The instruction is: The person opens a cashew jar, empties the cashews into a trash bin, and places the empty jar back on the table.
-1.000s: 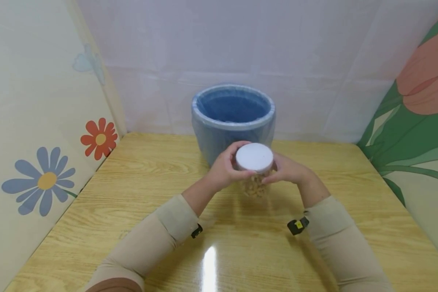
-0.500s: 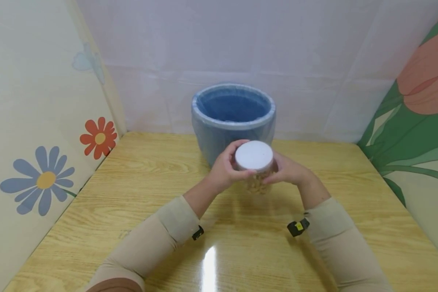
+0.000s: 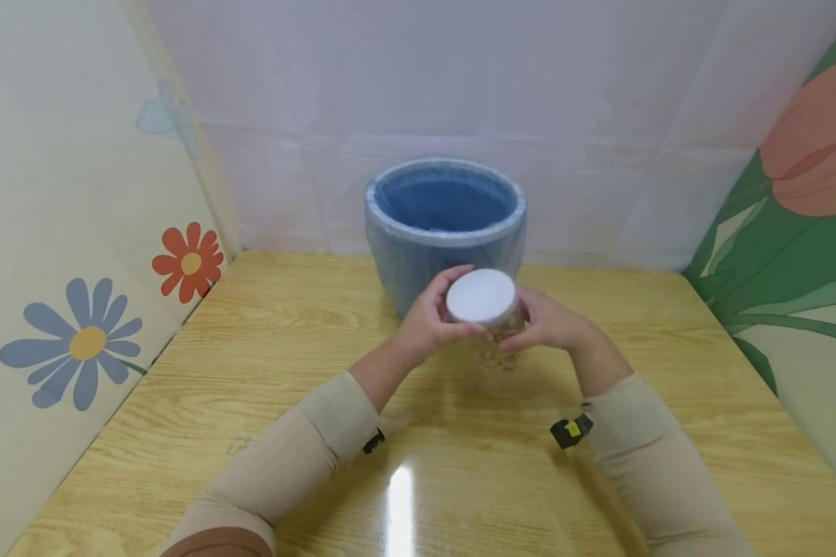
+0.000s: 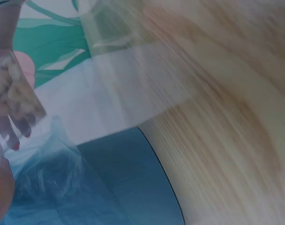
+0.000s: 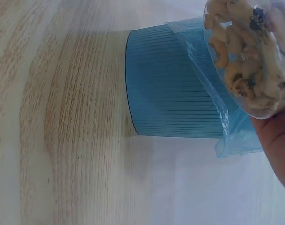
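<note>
A clear plastic jar [image 3: 498, 350] with a white lid [image 3: 482, 296] is held above the table in front of the bin. My left hand [image 3: 428, 325] grips its left side, thumb lying just below the lid's front edge. From the right, my right hand [image 3: 553, 323] grips the jar's body. The jar leans a little, its lid toward the left. Close up in the right wrist view, cashew nuts [image 5: 240, 51] fill the jar, several with dark spots. Only a corner of the jar [image 4: 18, 89] shows in the left wrist view.
Behind the jar stands a blue bin [image 3: 418, 267] lined with a thin translucent bag [image 5: 226, 122]. A pale wood-grain table [image 3: 286, 309] lies under both arms. A white sheet [image 3: 564, 116] hangs at the back, with flower-printed panels [image 3: 87, 344] at the sides.
The jar has tipped slightly, its lid shifting left and its base swinging right. Both hands keep hold of it in nearly the same place. The bin has not moved.
</note>
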`<state>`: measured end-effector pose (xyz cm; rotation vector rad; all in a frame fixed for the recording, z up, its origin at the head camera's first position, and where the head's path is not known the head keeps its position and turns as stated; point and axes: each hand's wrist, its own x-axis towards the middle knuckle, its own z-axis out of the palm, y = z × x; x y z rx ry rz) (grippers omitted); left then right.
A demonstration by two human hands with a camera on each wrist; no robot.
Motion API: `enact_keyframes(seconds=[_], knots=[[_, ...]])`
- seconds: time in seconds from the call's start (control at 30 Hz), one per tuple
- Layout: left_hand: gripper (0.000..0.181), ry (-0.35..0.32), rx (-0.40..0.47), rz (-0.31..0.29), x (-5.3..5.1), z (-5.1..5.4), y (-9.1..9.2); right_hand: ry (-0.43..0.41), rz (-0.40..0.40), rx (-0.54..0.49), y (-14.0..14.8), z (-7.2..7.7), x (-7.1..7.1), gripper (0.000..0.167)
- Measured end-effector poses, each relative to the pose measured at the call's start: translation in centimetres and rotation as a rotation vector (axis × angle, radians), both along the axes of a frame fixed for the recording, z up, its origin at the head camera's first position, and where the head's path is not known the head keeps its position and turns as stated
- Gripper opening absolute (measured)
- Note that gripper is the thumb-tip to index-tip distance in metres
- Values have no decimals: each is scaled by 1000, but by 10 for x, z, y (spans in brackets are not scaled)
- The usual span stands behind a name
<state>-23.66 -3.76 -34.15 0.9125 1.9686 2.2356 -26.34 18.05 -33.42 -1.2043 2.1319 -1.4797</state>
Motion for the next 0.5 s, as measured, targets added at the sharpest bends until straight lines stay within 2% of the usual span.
enact_keyframes(seconds=[0.13,0.27,0.4,0.5], knots=[[84,0,11,-80,-4,-2,-5,27,0,26,-1,1,-1,87],[91,13,16,-134,-7,-5,-8,31,5,40,-2,3,0,88],[109,40,-14,-142,-8,-6,-10,12,29,42,-3,4,1,87],[116,62,-48,-129,-8,-5,-10,-1,43,43,-4,5,1,88]])
